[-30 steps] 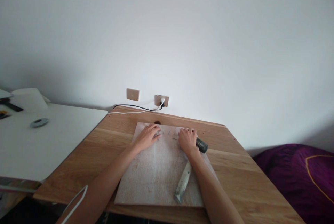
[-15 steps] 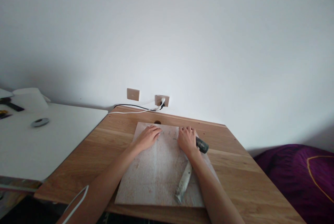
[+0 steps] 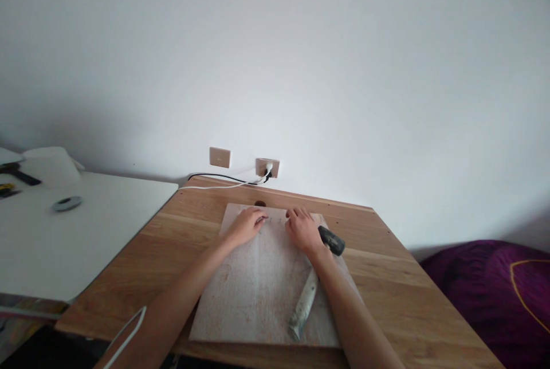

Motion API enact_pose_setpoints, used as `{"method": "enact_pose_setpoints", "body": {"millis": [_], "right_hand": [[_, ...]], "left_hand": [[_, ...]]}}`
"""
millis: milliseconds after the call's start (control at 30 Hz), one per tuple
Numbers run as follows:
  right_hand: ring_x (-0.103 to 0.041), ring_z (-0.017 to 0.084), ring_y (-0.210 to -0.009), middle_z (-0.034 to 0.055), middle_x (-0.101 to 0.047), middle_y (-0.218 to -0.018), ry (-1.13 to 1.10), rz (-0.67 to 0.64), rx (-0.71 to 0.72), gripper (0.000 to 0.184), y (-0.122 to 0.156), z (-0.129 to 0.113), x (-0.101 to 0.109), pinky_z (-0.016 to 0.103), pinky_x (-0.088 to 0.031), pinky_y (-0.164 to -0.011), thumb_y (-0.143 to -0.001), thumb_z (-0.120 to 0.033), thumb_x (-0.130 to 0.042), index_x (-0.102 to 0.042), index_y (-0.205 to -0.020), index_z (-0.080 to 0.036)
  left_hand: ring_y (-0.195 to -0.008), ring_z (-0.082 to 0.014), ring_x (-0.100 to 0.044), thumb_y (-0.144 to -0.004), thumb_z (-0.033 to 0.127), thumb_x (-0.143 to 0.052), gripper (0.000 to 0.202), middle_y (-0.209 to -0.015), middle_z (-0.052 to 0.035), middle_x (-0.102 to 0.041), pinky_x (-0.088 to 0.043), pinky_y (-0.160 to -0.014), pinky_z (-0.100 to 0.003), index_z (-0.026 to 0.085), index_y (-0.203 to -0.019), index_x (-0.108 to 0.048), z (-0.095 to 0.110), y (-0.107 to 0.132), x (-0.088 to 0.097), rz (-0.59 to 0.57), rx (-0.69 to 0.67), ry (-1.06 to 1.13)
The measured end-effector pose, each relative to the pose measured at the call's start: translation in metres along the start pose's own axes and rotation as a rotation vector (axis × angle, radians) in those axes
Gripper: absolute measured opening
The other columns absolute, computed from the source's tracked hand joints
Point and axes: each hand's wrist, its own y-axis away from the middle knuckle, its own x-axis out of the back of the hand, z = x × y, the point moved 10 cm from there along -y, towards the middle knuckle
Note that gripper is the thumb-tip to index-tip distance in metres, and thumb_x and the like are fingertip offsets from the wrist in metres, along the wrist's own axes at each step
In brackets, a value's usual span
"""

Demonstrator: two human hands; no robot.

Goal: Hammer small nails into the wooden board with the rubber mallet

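A pale, worn board (image 3: 253,294) lies flat with both my hands over its far part. My left hand (image 3: 246,227) is closed at the board's far left, fingertips pinched together; what they hold, if anything, is too small to make out. My right hand (image 3: 302,230) has its fingers bent together at the far right of the board, and their grip is likewise unclear. Between the hands are a few tiny dark items or marks (image 3: 275,219). A mallet lies slantwise under my right wrist, its black head (image 3: 331,240) on the right and its whitish handle (image 3: 304,306) pointing toward me.
The board rests on a wooden table (image 3: 387,294) against a white wall. Cables run to a wall socket (image 3: 267,168) behind. On a white table (image 3: 116,214) at left lies a grey tape roll (image 3: 67,204), with tools farther left. A purple beanbag-like thing (image 3: 472,294) is at right.
My right hand has shifted left across the board, closer to my left hand, and its fingers have drawn together. The left fingertips have curled in slightly. The mallet stays put.
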Motion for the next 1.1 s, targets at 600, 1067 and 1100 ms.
{"method": "enact_pose_setpoints", "body": {"millis": [600,1067,1100], "right_hand": [[-0.058,0.026,-0.111,0.0133,-0.068,-0.113,-0.001,-0.058,-0.001,0.026,-0.004,0.001,-0.017,0.033,-0.043,-0.091,-0.105,-0.023,-0.045,-0.07,-0.106,-0.018],[-0.061,0.025,-0.114,0.0122,-0.07,-0.117,-0.14,-0.038,0.024,0.028,-0.008,0.004,-0.023,0.031,-0.044,-0.092,-0.099,-0.01,-0.049,-0.068,-0.116,-0.019],[-0.061,0.025,-0.113,0.0123,-0.07,-0.116,-0.155,-0.032,0.026,0.029,-0.008,0.005,-0.024,0.031,-0.044,-0.093,-0.098,-0.009,-0.048,-0.068,-0.116,-0.019]], "left_hand": [[-0.099,-0.0237,-0.069,-0.094,0.01,-0.06,0.022,-0.098,-0.0086,-0.077,-0.052,-0.092,-0.035,0.02,-0.101,-0.078,-0.009,-0.007,-0.009,0.029,0.055,-0.037],[-0.092,-0.0209,-0.066,-0.09,0.013,-0.071,0.006,-0.091,-0.0053,-0.073,-0.048,-0.083,-0.031,0.019,-0.089,-0.073,-0.006,-0.008,-0.001,0.066,0.1,-0.15],[-0.091,-0.0208,-0.066,-0.09,0.013,-0.071,0.006,-0.091,-0.005,-0.073,-0.048,-0.083,-0.031,0.019,-0.089,-0.072,-0.006,-0.008,-0.001,0.07,0.106,-0.15]]}}
